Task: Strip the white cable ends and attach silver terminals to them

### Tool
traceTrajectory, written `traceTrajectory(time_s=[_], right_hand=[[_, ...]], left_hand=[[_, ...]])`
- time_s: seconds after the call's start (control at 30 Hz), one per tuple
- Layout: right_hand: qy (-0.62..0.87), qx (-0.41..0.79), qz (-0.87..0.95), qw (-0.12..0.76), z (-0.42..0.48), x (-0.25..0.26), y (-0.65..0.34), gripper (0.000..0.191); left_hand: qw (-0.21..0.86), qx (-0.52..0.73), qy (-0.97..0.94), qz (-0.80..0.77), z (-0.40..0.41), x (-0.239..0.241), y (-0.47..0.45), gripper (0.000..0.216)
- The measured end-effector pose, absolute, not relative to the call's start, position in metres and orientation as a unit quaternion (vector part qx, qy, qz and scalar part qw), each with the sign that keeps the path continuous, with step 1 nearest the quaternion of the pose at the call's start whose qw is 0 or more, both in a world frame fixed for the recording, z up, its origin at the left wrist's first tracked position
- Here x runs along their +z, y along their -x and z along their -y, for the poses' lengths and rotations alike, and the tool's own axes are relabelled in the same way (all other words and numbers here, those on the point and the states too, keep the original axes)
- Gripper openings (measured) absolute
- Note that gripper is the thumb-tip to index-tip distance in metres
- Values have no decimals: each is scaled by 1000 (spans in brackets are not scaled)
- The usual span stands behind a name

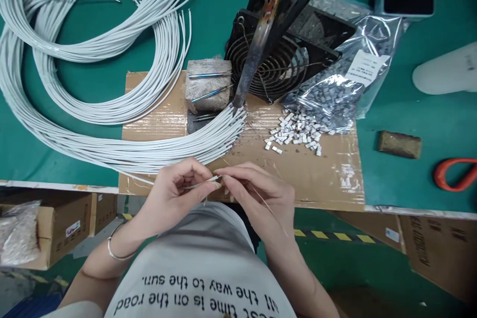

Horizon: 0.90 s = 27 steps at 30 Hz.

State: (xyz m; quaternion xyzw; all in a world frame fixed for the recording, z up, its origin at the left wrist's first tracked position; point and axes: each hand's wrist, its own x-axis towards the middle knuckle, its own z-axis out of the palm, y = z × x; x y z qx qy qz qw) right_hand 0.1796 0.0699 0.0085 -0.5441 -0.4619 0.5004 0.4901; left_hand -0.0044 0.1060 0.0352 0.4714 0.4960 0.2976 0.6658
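My left hand (175, 191) pinches the end of a thin white wire (203, 182) at the near edge of the cardboard sheet (335, 174). Against that wire end, my right hand (253, 191) has its fingers pressed together on a small part I cannot make out; a fine strand trails down over my right wrist. Just beyond both hands lies a bundle of white wires (179, 149), its cut ends fanned out under the tip of a soldering iron (257, 49). A pile of small white connectors (298, 131) lies to the right of the wire ends.
Large coils of white wire (74, 59) cover the green mat at left. A black fan (276, 64) sits behind the iron, beside a block holding tweezers (208, 84). A plastic bag of connectors (335, 89), a brown block (399, 144) and orange handles (456, 174) lie right. Cardboard boxes (55, 228) stand below.
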Motion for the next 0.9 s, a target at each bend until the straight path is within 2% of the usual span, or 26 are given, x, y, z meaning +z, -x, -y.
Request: traceTrajectory(time_s=[0.43, 0.9], right_hand=[[524, 529, 444, 499, -69, 10, -183, 27], [498, 548, 432, 514, -72, 9, -174, 27]], left_hand=[[669, 306, -478, -480, -104, 36, 7, 17], [719, 305, -417, -464, -99, 31, 15, 28]])
